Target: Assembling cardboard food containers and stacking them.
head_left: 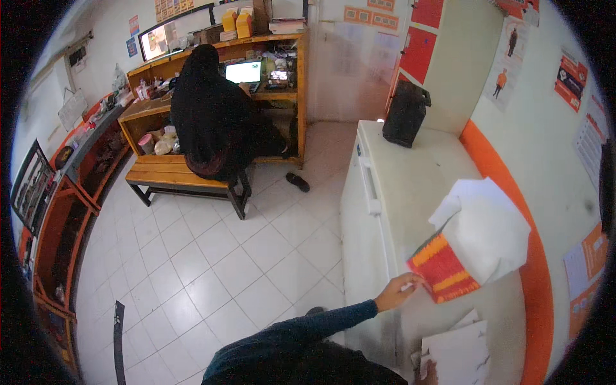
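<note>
My left hand (396,292) reaches across to the right, its fingers closed at the near left edge of a red-and-orange striped piece (446,269) that looks like knitted or woven cloth. A large crumpled white sheet or bag (491,234) stands up behind the striped piece, against it. Both are over the top of a white chest freezer (417,173). Closer to me are white flat pieces with ragged edges (455,350), stacked unevenly. A small brown patch at their lower left looks like part of my right hand (428,371); its fingers are mostly hidden.
A black bag-like object (407,114) stands at the freezer's far end. A person in black (208,122) sits on a wooden bench (176,172) at a desk with a laptop (242,72). One dark shoe (297,182) lies on the tiled floor. Shelves (70,237) line the left wall.
</note>
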Motion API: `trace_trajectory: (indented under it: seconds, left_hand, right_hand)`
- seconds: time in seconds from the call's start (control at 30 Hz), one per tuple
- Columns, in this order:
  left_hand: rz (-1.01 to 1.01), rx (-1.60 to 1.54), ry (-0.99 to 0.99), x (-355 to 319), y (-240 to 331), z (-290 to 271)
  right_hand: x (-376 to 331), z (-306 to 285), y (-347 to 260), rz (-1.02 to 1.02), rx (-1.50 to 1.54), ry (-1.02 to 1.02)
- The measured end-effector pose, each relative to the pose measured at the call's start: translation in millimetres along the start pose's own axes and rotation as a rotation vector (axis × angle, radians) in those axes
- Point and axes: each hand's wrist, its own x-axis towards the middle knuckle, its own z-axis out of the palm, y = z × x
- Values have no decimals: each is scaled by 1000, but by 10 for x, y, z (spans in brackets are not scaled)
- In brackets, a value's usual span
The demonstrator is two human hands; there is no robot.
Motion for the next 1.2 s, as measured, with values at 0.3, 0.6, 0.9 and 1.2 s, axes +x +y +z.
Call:
trace_trajectory:
  seconds: [0.3, 0.6, 0.9, 1.2]
  left_hand:
    - [191, 426, -587, -637, -12, 626]
    - [436, 811, -989, -403, -538, 1150]
    - [202, 624, -1184, 256, -156, 1299]
    - [-270, -49, -944, 313, -81, 1786]
  right_hand:
    - [-32, -7, 251, -169, 98, 43]
    - [-68, 9, 358, -86, 190, 64]
    - [-37, -283, 507, 83, 830, -11]
    - [-141, -276, 722, 448, 1150, 360]
